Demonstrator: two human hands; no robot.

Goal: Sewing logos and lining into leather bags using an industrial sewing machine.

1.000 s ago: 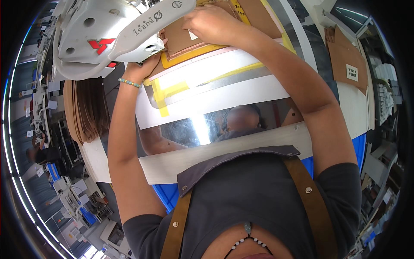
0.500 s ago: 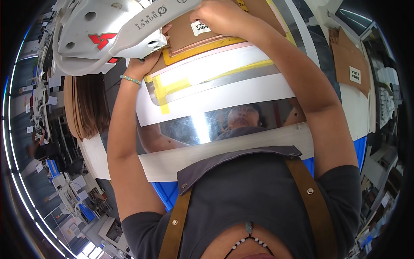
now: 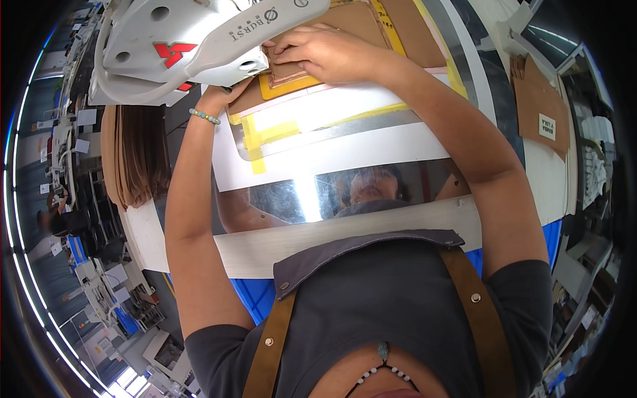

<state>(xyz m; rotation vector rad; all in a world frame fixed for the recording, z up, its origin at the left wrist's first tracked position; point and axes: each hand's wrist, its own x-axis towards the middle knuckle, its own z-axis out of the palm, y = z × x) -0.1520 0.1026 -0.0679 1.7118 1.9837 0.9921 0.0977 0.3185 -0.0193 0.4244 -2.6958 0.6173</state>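
Note:
My right hand [image 3: 325,54] lies palm down on a brown flat panel [image 3: 358,25], its fingers stretched toward the machine head and slightly bent. No held thing shows in it. Yellow frame strips [image 3: 286,88] surround the panel. My left hand [image 3: 229,95], with a beaded bracelet at its wrist, reaches to the panel's left corner. The white machine head [image 3: 156,46] and its grey lever [image 3: 252,30] cover most of its fingers, so their grip does not show. The white label seen on the panel earlier is out of sight now.
A white sheet with yellow tape [image 3: 275,132] spans the bed below the frame. Nearer lies a shiny metal plate [image 3: 308,196] along the table edge [image 3: 345,229]. Brown pieces [image 3: 136,156] are stacked at left; a labelled brown piece [image 3: 541,109] sits at right.
My right hand has moved down and left, from beside the white label to flat on the panel near the machine head. The label has gone from sight. My left hand stays under the machine's edge.

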